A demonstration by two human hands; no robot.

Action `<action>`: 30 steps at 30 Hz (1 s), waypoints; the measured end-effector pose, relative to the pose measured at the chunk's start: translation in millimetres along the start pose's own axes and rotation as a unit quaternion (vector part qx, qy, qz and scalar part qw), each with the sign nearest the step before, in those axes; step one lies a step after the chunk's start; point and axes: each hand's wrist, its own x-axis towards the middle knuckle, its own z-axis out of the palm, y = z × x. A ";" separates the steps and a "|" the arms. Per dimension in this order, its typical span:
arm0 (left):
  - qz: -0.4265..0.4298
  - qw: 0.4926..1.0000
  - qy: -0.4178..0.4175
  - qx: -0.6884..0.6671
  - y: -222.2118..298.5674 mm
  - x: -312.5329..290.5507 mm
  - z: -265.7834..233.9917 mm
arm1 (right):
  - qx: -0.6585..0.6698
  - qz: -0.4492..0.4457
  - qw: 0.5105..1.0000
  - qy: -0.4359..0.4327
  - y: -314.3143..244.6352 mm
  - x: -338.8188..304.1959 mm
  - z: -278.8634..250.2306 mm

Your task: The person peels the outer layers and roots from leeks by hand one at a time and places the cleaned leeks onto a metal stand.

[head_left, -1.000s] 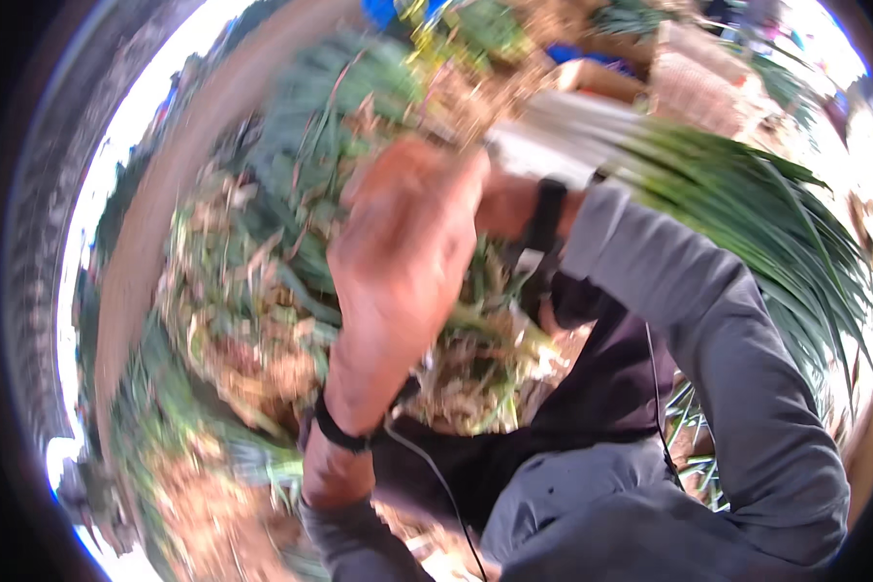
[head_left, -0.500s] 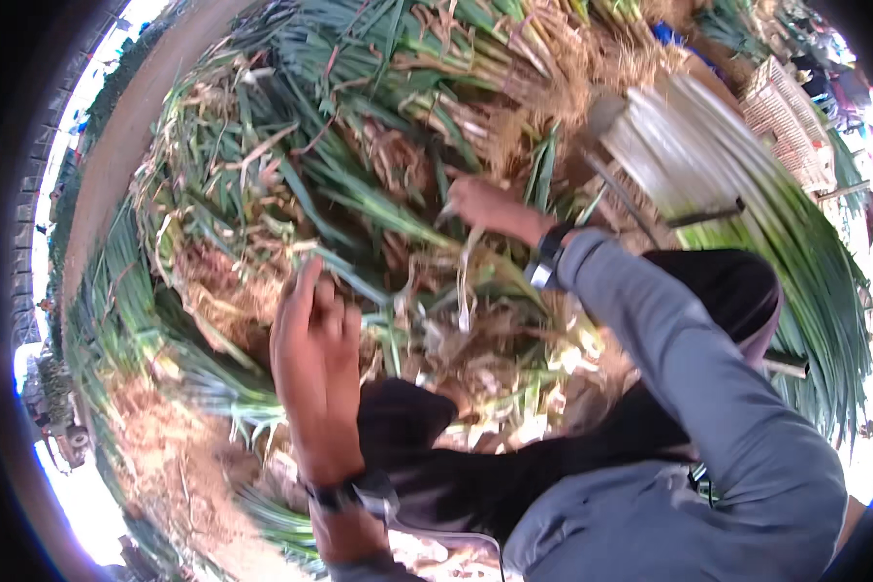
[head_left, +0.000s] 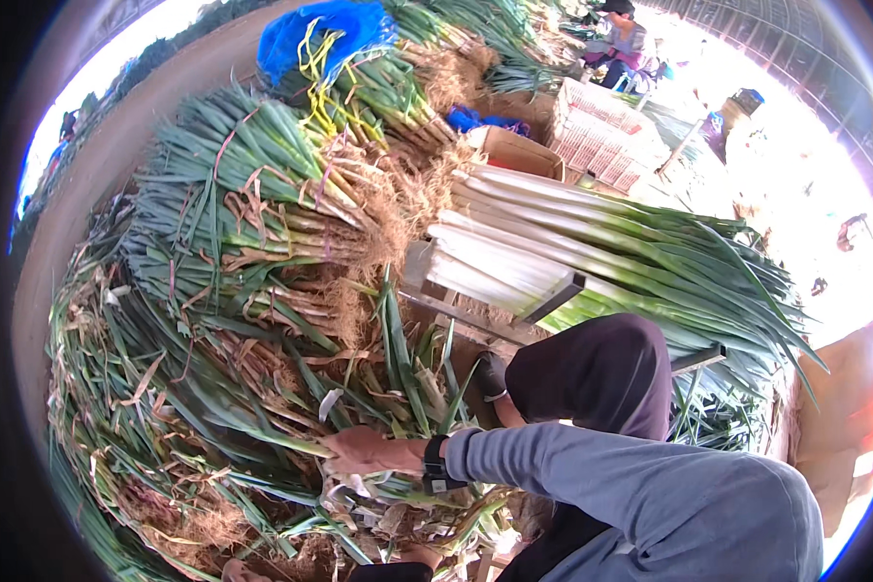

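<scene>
A heap of leek trimmings (head_left: 213,388) covers the ground. The right hand (head_left: 364,451) lies flat on it, fingers stretched among the leaves, seemingly gripping nothing. The left hand (head_left: 238,570) is barely visible; grip unclear.

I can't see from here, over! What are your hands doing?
Right hand reaching into leek trimmings. Left hand barely visible at bottom edge. Cleaned leeks stacked on rack, beside knee.
</scene>
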 end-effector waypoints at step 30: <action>0.148 0.969 -0.166 -0.108 -22.4 75.4 19.7 | 0.359 -0.295 0.884 -0.056 -209.7 -77.9 -94.6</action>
